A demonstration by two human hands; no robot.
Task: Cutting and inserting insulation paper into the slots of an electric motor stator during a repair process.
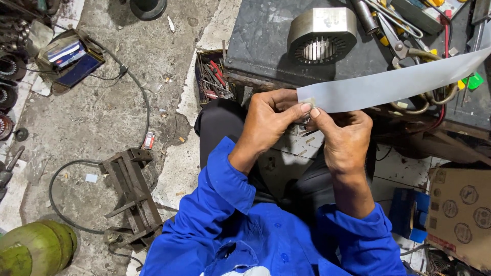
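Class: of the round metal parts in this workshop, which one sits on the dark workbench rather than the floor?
The silver slotted stator core, alone on the dark workbench; the rusty round parts lie on the floor at left.

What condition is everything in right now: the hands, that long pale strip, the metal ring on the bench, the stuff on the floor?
left hand: closed, pinching the strip's end
right hand: closed, pinching the same end
pale strip: flat, held up, running over the bench
slotted metal core: lying on the bench, untouched
small tool box: open, full
green gas cylinder: lying on its side
cardboard box: flaps closed
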